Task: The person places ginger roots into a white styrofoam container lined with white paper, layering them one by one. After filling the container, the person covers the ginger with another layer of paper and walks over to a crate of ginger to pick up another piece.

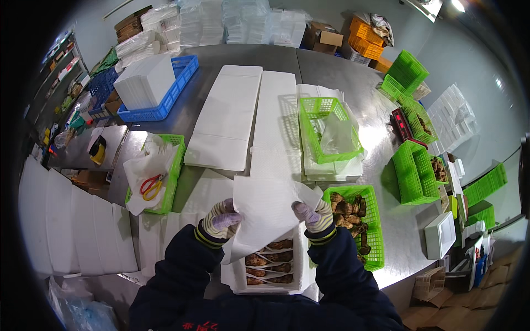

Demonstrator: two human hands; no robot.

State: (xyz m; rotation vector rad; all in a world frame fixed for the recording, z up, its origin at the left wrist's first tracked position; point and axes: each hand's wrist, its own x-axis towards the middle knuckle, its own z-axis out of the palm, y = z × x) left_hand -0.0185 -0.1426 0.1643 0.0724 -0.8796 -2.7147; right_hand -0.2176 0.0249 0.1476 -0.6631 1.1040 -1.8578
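Note:
Both my hands wear striped knit gloves. A white paper sheet (265,207) is stretched between them, pinched at its left edge by my left hand (223,219) and at its right edge by my right hand (311,215). Under the sheet stands a white foam box (232,275), close to my body. Brown mushrooms (271,267) lie in it in rows, with white strips of wrapping between them; the sheet hides the far part of the box. Just right of my right hand, a green basket (376,240) holds more loose mushrooms (348,215).
Stacked white sheets (227,120) cover the middle of the steel table (277,53). A green basket (178,165) on the left holds paper and red-and-yellow scissors (151,188). Another green basket (331,157) contains clear plastic. A blue crate (182,78), scale (403,126) and white foam box (439,236) stand farther out.

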